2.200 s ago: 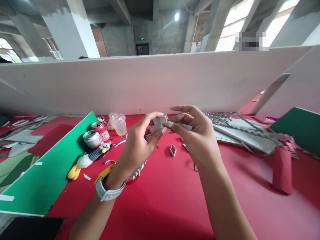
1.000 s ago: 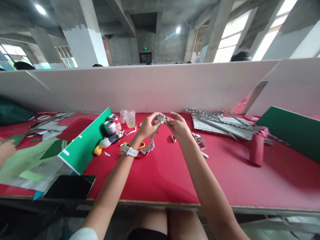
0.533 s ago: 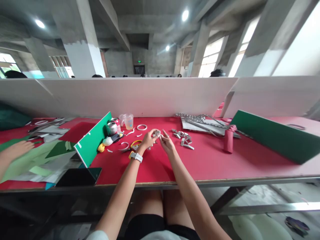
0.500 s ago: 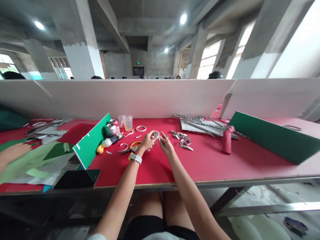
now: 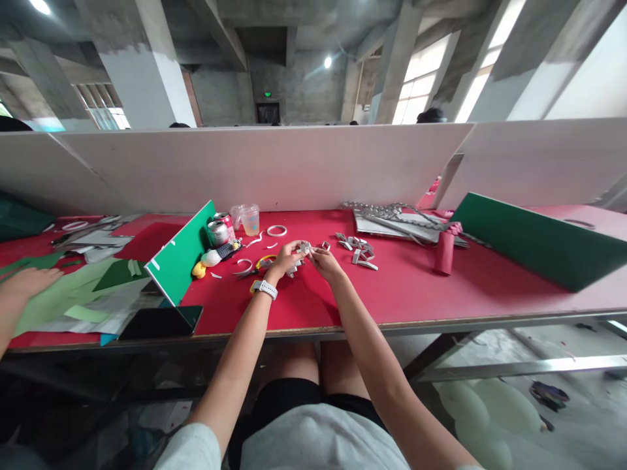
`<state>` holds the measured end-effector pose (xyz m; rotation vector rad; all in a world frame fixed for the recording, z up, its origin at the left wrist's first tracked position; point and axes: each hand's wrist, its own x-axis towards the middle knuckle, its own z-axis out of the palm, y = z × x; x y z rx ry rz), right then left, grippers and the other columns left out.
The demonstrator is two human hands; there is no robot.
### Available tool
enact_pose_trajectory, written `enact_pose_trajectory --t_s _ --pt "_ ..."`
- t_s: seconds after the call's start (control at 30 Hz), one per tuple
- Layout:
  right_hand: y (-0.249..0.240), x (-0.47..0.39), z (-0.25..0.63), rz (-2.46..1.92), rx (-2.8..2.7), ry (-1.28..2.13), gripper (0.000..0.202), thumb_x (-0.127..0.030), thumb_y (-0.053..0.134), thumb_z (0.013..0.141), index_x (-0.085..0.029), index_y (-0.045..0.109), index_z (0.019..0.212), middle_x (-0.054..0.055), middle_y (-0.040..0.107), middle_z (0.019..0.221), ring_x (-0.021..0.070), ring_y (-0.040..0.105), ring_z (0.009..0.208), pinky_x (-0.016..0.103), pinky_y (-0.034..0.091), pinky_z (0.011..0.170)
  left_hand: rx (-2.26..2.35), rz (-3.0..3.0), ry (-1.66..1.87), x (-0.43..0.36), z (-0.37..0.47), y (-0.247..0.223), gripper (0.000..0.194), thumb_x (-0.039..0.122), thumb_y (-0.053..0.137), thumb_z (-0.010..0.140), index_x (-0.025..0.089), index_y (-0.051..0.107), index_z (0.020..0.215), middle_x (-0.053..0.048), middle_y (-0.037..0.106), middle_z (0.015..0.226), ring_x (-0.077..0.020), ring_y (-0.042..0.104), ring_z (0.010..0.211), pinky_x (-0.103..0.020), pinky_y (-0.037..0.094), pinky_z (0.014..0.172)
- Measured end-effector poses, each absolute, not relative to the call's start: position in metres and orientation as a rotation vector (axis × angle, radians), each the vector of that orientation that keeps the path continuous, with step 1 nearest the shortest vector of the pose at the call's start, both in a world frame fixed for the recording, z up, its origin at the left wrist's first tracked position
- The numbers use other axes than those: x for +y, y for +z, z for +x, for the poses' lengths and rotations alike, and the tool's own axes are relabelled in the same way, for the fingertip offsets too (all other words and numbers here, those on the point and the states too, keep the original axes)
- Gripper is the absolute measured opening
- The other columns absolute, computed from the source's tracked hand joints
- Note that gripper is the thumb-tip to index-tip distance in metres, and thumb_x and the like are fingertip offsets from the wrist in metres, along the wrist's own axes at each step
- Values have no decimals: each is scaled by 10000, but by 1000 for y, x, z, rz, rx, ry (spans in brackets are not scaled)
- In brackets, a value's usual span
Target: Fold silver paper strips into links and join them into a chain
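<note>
Head view: red desk [image 5: 401, 287] bare between my forearms to the front edge, and rightward along it. My right hand [image 5: 323, 262], index raised half a second ago, now has it curled in. It and my left hand [image 5: 288, 259] pinch, fingers nearly closed, a small pale folded piece [image 5: 305, 247] above mid-desk. Loose folded pieces [image 5: 363, 252] near, rightward; scissors [image 5: 259, 263] and green board [image 5: 181, 251] crowd my left.
</note>
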<state>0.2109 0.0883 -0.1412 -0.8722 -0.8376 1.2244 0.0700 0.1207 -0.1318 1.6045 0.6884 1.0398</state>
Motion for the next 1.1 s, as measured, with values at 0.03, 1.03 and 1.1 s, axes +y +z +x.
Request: enact_pose_trajectory --t_s 0.03,1.03,1.1 --pt "-141 88 211 -894 -850 1193 123 -131 712 611 -179 649 706 9 684 740 128 626 711 250 525 701 691 1604 1049 121 70 -132 410 301 722 754 134 642 1119 -99 681 1028 -101 612 715 -190 499 594" --pt "-131 88 202 -917 -766 1003 141 -198 750 569 -134 653 648 -1 615 552 81 492 511 241 425 537 707 1528 1091 120 62 -124 480 286 698 709 146 611 1159 -49 683 898 -57 508 563 -196 393 540" --pt "-132 88 202 -919 -747 1018 137 -186 753 559 -137 647 631 -1 612 549 82 493 517 238 427 536 720 1537 1092 120 63 -124 466 281 695 707 151 618 1148 -54 680 947 -55 518 584 -194 398 552"
